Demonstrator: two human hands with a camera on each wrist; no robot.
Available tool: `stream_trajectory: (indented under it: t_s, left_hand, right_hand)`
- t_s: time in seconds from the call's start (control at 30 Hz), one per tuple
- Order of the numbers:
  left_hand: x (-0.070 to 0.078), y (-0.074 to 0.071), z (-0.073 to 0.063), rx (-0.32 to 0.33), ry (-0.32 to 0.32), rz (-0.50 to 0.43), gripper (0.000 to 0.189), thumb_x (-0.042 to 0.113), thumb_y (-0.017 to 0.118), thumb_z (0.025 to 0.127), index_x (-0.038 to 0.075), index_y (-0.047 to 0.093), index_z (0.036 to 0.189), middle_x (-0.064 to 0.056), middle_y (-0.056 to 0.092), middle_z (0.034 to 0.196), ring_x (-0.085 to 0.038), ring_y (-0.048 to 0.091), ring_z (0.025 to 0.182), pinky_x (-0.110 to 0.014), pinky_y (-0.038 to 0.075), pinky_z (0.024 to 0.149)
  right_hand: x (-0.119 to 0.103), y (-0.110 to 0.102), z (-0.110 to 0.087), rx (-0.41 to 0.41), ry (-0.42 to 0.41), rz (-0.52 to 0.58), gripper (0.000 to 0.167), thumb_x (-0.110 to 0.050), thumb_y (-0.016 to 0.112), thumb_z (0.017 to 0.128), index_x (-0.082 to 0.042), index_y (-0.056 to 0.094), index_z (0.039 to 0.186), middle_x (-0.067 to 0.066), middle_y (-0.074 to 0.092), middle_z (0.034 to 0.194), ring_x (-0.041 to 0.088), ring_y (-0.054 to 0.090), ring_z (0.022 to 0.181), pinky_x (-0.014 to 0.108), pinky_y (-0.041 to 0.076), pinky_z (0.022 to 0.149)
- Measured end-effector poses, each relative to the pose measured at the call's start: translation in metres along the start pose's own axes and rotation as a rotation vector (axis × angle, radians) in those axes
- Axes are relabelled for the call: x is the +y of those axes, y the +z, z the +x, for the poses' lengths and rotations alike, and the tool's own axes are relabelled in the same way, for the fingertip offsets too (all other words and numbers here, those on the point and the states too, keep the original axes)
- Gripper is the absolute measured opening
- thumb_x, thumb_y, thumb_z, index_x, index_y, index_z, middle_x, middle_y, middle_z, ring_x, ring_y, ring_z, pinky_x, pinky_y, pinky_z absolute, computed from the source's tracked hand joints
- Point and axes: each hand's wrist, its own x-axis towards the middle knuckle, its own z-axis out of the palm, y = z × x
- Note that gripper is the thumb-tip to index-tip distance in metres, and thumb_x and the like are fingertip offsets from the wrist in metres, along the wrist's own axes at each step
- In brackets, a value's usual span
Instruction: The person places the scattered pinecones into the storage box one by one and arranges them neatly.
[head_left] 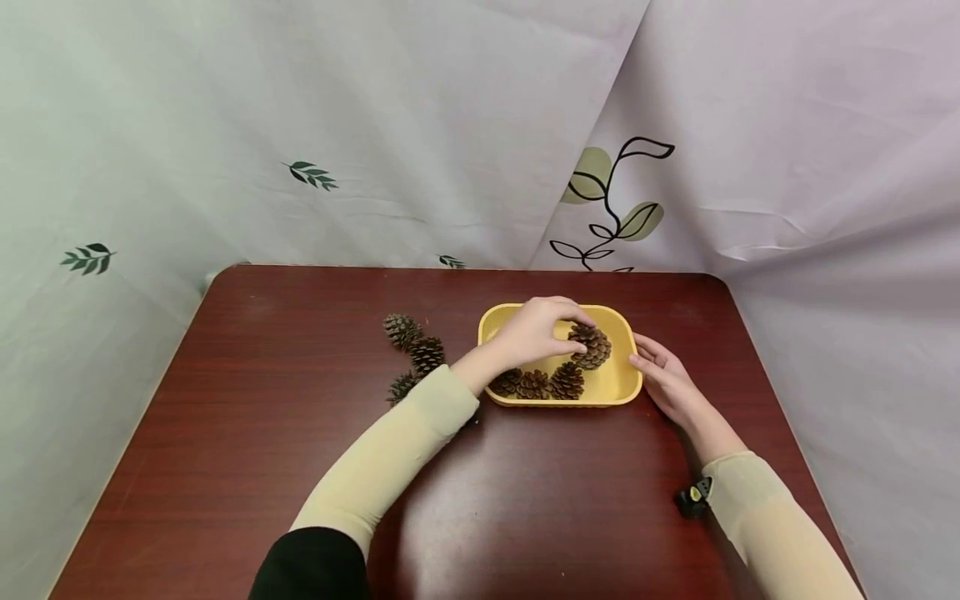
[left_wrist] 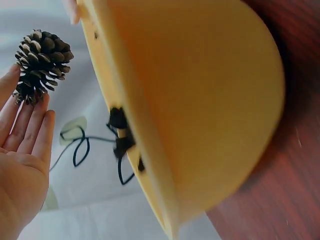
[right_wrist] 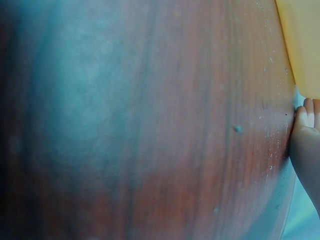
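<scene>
My left hand (head_left: pixel 531 332) pinches a pine cone (head_left: pixel 592 348) between thumb and fingers, above the inside of a yellow plastic basket (head_left: pixel 619 379). In the left wrist view that pine cone (left_wrist: pixel 45 52) is held at the fingertips, beyond the basket's rim (left_wrist: pixel 135 100). More pine cones (head_left: pixel 534 385) lie along the near side inside the basket. At the basket's right end, my right hand (head_left: pixel 667 383) holds it, thumb at the rim and fingers along the outer wall. Only part of that hand (right_wrist: pixel 309 135) shows in the right wrist view.
Left of the basket, several loose pine cones (head_left: pixel 427 355) lie on the dark red-brown table (head_left: pixel 247 433), partly hidden by the left forearm. A small black device (head_left: pixel 692 498) is at the right wrist. A pale leaf-patterned cloth (head_left: pixel 420 125) hangs behind the table.
</scene>
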Motion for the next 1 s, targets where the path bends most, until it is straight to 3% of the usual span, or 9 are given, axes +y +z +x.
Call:
stream_trajectory:
  t_s: [0.3,0.7,1.0]
  left_hand:
    - [0.005,0.03,0.014,-0.066,0.011,0.032,0.035,0.025,0.083,0.095,0.014,0.077,0.127,-0.001,0.075,0.132,-0.015,0.067,0.13,-0.023,0.047,0.118]
    - [0.006,0.051,0.015,-0.133,0.015,0.101,0.035,0.022,0.082,0.095,0.013,0.076,0.128,-0.001,0.075,0.131,-0.014,0.067,0.128,-0.023,0.048,0.117]
    - [0.001,0.063,0.013,-0.142,0.035,0.126,0.033,0.022,0.082,0.094,0.013,0.077,0.125,0.0,0.075,0.128,-0.013,0.067,0.125,-0.023,0.049,0.115]
  right_hand:
    - [0.001,0.0,-0.001,-0.015,-0.006,-0.005,0.037,0.001,0.045,0.11,-0.023,0.059,0.135,-0.016,0.069,0.132,-0.003,0.064,0.121,0.014,0.056,0.099]
    - [0.001,0.001,-0.001,-0.023,-0.029,0.015,0.037,0.001,0.045,0.11,-0.023,0.061,0.135,-0.013,0.07,0.132,-0.002,0.065,0.121,0.015,0.057,0.098]
    - [0.003,-0.001,0.0,-0.026,-0.027,0.028,0.037,0.002,0.045,0.11,-0.02,0.06,0.136,-0.012,0.069,0.134,-0.001,0.065,0.121,0.015,0.056,0.099]
